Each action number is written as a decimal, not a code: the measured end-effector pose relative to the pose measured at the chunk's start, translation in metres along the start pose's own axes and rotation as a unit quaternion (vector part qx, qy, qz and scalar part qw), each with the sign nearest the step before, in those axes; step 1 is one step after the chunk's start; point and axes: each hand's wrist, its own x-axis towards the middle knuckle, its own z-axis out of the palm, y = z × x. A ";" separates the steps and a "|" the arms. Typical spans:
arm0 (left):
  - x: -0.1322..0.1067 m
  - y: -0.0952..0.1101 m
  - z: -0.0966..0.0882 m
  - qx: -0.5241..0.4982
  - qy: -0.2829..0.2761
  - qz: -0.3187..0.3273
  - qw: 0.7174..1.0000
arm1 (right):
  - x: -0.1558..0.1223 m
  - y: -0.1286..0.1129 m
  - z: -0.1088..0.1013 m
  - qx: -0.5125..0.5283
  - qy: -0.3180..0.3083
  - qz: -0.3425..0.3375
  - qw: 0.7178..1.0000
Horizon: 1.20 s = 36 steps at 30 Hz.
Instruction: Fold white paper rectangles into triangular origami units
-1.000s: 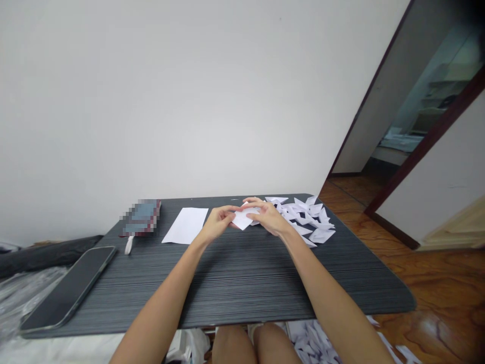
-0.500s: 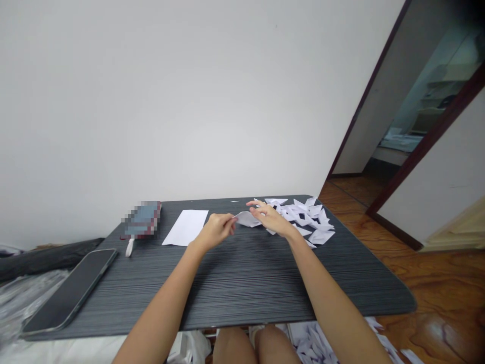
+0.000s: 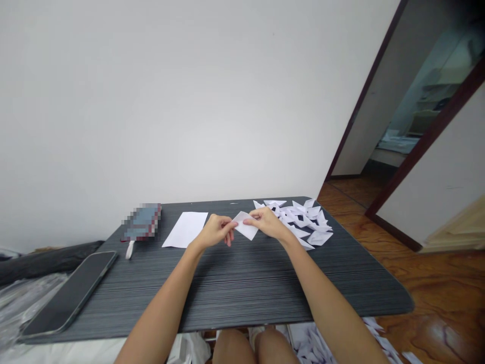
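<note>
A small folded white paper piece [image 3: 246, 226] is held just above the dark striped table [image 3: 242, 283], near its far middle. My left hand [image 3: 216, 230] pinches its left edge with thumb and fingers closed. My right hand [image 3: 268, 223] pinches its right upper edge, fingers curled. A heap of several folded white paper pieces [image 3: 303, 220] lies right behind my right hand. A flat white sheet [image 3: 186, 228] lies on the table to the left of my left hand.
A dark phone [image 3: 70, 296] lies at the table's left front corner. A blurred-out booklet [image 3: 142, 222] and a small white pen-like item [image 3: 129, 248] sit at the far left. More paper scraps [image 3: 314, 346] litter the wooden floor under the table's front right. A doorway opens at right.
The paper piece has been turned between my hands and now shows a flat face. Both hands have drawn slightly nearer and closer together.
</note>
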 end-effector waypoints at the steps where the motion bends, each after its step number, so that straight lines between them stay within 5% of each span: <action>1: 0.001 -0.001 0.000 -0.024 -0.001 -0.007 1.000 | 0.000 0.000 0.000 0.012 -0.007 -0.002 1.000; 7: 0.006 -0.003 0.002 -0.193 -0.005 -0.068 0.979 | -0.002 -0.006 -0.002 0.068 -0.053 -0.032 0.996; 19: 0.004 0.001 -0.002 -0.283 -0.027 -0.077 0.956 | -0.004 -0.011 -0.010 0.041 -0.048 -0.036 0.997; 36: 0.001 0.008 -0.004 -0.245 -0.026 -0.084 0.965 | -0.005 -0.011 -0.010 0.012 -0.076 -0.062 0.995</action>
